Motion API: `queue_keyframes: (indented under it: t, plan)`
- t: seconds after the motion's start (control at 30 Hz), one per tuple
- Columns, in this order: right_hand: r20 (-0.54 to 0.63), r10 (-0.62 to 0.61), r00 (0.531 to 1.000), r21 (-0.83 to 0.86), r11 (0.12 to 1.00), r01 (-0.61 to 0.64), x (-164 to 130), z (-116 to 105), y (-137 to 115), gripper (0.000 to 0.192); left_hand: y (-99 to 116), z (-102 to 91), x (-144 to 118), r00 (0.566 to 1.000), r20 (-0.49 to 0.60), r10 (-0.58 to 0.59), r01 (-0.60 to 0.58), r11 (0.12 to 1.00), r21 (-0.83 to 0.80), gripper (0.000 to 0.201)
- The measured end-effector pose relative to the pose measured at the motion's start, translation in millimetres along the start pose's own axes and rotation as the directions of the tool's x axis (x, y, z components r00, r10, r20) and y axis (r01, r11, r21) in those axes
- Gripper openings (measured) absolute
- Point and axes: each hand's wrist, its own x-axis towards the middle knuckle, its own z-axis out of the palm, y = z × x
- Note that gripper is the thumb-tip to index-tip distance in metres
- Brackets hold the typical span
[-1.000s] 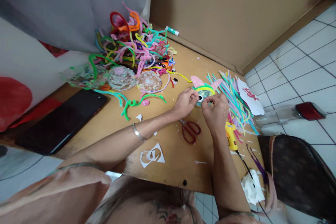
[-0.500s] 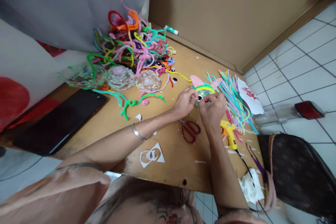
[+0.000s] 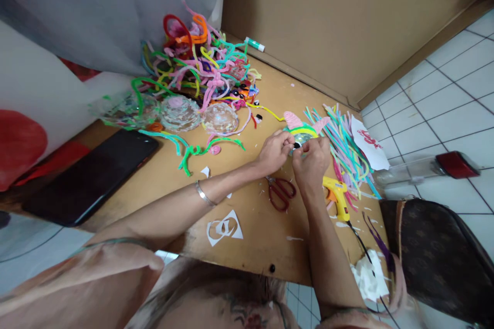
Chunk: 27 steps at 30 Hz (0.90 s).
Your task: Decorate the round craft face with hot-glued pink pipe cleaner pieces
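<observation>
My left hand (image 3: pixel 275 151) and my right hand (image 3: pixel 313 160) are closed in pinches close together. Between their fingertips is a small black-and-white craft eye (image 3: pixel 297 145), and both hands seem to grip its edges. Right behind the fingers lies a round clear craft piece (image 3: pixel 306 138) with a yellow and green pipe-cleaner rim and two pink ears (image 3: pixel 293 119). My fingers hide part of it, and I cannot tell whether the eye touches it. Red-handled scissors (image 3: pixel 281 193) lie below the hands, their blades partly hidden by my left hand.
A yellow glue gun (image 3: pixel 338 200) lies beside my right forearm, near loose pipe cleaners (image 3: pixel 347 149). Tangled pipe cleaners (image 3: pixel 208 69) are heaped at the back left. A black phone-like slab (image 3: pixel 96 175), paper scraps (image 3: pixel 225 228), a glue stick (image 3: pixel 255 44) and a brown bag (image 3: pixel 440 262) are around.
The whole view has shifted slightly. Both hands keep nearly the same pinch around the eye, with only small finger movement.
</observation>
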Motion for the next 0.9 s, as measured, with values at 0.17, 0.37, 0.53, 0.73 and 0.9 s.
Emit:
queue_keyframes:
  t: [0.17, 0.37, 0.53, 0.73, 0.9]
  plan:
    - [0.014, 0.023, 1.0, -0.02, 1.0, -0.022, 0.5, -0.1, 0.1, 0.012, -0.4, 0.1, -0.5, 1.0, 0.014, 0.011, -0.011, 1.0, -0.003, 0.01]
    - [0.0, 0.012, 1.0, -0.045, 0.999, -0.012, 0.1, 0.2, 0.0, 0.012, -3.9, -0.2, 0.0, 0.999, 0.018, 0.04, -0.04, 0.999, 0.012, 0.009]
    - [-0.006, 0.024, 1.0, -0.024, 0.999, -0.025, 1.8, -0.1, 3.6, 0.011, -5.2, -1.2, -0.8, 0.996, 0.027, 0.08, -0.081, 0.996, 0.023, 0.008]
    - [0.042, 0.025, 0.999, 0.127, 0.991, -0.03, 6.3, -4.7, 10.7, 0.008, -7.3, -1.0, -0.6, 0.996, 0.028, 0.08, -0.081, 0.996, 0.025, 0.008]
    - [0.059, 0.024, 0.998, 0.158, 0.987, -0.033, 8.5, -8.4, 10.3, 0.008, -7.9, -0.7, -0.1, 0.997, 0.02, 0.077, -0.078, 0.996, 0.03, 0.008]
